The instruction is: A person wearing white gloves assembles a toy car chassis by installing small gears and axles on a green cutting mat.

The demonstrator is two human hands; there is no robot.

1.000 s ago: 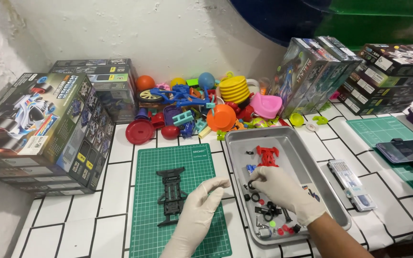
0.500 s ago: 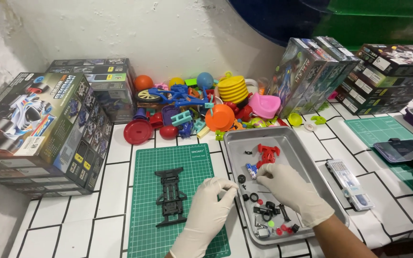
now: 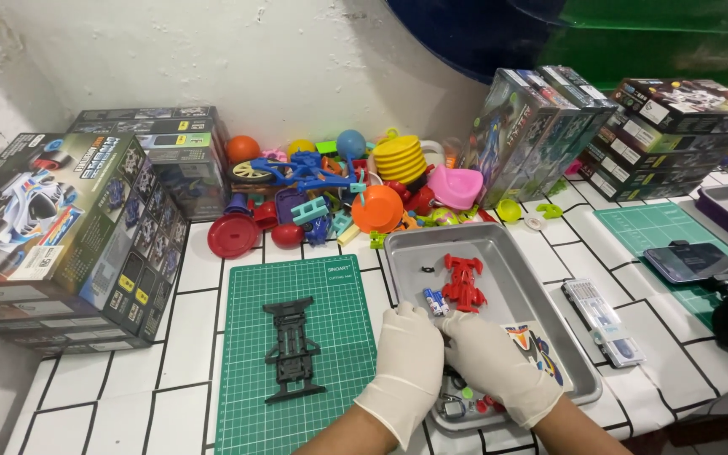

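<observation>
While both gloved hands are being pressed together over the near end of a shallow metal tray (image 3: pixel 499 244), small model-car parts are being covered from view. The left hand (image 3: pixel 409 371) and the right hand (image 3: pixel 499 371), each sheathed in smooth white latex, are being held with fingertips meeting above the tray's left side; whether anything is being pinched between them cannot be told. Just beyond the fingers, a glossy red plastic car body (image 3: pixel 463 282) and two small blue-and-white cylindrical batteries (image 3: pixel 434 302) are lying on the tray's dull steel floor, beside a printed sticker sheet (image 3: pixel 532 347). A black, ladder-shaped plastic chassis (image 3: pixel 292 350) is resting on a gridded green cutting mat (image 3: pixel 297 278) to the left, on a white tiled table (image 3: pixel 187 354). Bright plastic toys (image 3: pixel 339 190) and stacked cardboard kit boxes (image 3: pixel 69 236) are being kept behind.
</observation>
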